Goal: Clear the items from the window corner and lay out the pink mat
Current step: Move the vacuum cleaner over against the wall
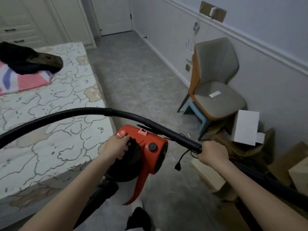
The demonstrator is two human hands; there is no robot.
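At the lower centre of the frame, the left hand (117,146) grasps the black top handle of a red vacuum cleaner (146,152), fingers curled round it, and the machine hangs above the grey floor (133,72). The right hand (212,151) is clenched round the end of the black hose (103,111), approx. where the hose meets a rigid black tube. From there the hose goes up in a long arc to the left edge of the frame, passing over the bed (50,114). A thin black cable w/ a plug (178,166) hangs down just below the right hand.

The bed fills the left side; its cover is pale w/ a cloud-like pattern. In the upper left of the frame, on the bed, lies a pink mat (25,80) w/ blue and white stripes, folded or bunched, I cannot tell which. A dark bundle (28,59) rests on top of it.

At the right, near the wall, stands a grey chair w/ orange edge (215,77); a small white flat object (215,94) lies on its seat, and a light blue stool (193,110) is under it. A white box (246,127) and brown cardboard boxes (283,160) are at the lower right, beside the chair. A white door (115,15) is at the top centre.
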